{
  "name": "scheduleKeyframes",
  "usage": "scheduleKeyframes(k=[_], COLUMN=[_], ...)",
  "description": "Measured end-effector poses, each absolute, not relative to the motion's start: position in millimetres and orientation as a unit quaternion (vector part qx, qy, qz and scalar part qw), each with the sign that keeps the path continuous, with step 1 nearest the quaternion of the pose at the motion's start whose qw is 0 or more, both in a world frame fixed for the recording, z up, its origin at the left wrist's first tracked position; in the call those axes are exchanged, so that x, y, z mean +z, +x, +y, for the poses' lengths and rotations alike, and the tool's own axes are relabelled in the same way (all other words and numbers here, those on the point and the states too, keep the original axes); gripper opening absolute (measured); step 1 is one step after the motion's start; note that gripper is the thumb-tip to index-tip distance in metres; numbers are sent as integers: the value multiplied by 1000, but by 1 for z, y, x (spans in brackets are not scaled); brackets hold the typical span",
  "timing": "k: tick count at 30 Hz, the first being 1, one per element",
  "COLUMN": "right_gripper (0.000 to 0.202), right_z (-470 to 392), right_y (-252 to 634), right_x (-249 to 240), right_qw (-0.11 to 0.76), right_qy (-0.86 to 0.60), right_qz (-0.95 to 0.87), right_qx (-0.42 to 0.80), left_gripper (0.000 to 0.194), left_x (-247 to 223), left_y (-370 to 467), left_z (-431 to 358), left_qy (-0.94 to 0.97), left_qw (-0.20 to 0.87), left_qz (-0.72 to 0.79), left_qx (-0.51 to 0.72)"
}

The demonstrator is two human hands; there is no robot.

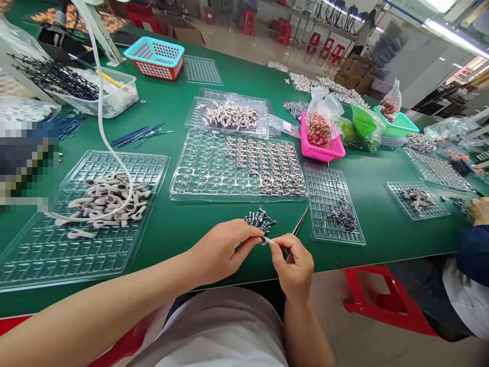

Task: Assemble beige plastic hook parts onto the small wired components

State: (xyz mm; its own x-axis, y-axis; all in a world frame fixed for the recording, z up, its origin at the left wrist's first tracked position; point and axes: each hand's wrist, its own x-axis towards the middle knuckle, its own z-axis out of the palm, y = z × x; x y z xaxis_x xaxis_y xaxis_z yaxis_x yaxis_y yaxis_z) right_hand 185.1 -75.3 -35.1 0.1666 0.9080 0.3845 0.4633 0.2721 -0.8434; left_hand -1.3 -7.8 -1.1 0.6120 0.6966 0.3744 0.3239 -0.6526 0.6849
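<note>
A small white earbud shell [269,241] is held between both hands, just above the table's front edge. My left hand [217,252] pinches its rounded end between thumb and fingertips. At the stem end, my right hand [296,265] closes thumb and forefinger on it. Dark tweezers [301,222] also stick out of my right hand, points up and away. Right behind my fingertips lies a small heap of dark wired parts [260,219]. Farther back, a clear moulded tray [202,171] carries rows of shells in its right part. Whatever sits inside the held shell is too small to make out.
Left, a loose pile of shells [110,199] lies on clear trays, crossed by a white cable [100,97]. More shells [231,114] sit behind the middle tray. Rightward are a pink basket [321,148], a tray of dark parts [336,204] and a co-worker's hand [478,210].
</note>
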Motion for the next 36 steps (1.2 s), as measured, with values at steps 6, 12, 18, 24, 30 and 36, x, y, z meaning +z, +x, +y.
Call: scheduleKeyframes(k=[6,12,18,24,30,36], right_gripper=[7,6,7,25,42,34], right_z=[-76,-76,-75,-63,-65,-67], right_y=[187,189,192,194,195,190], right_x=[-36,-39,-41,-39,-44,-43], right_qw=[509,515,494,500,492,507], right_qy=[-560,-558,-511,-407,-413,-418], right_qz=[-620,-628,-693,-758,-756,-740], right_qx=[207,171,119,98,123,147], left_gripper=[17,21,29,18,19,30], left_x=[2,16,21,26,37,22], left_y=[0,-2,4,-9,-95,-176], left_z=[-7,-4,-13,-20,-23,-5], left_qy=[848,803,807,838,781,747], left_qw=[288,366,406,321,199,-55], left_qz=[303,351,346,359,513,610], left_qx=[324,313,255,255,295,258])
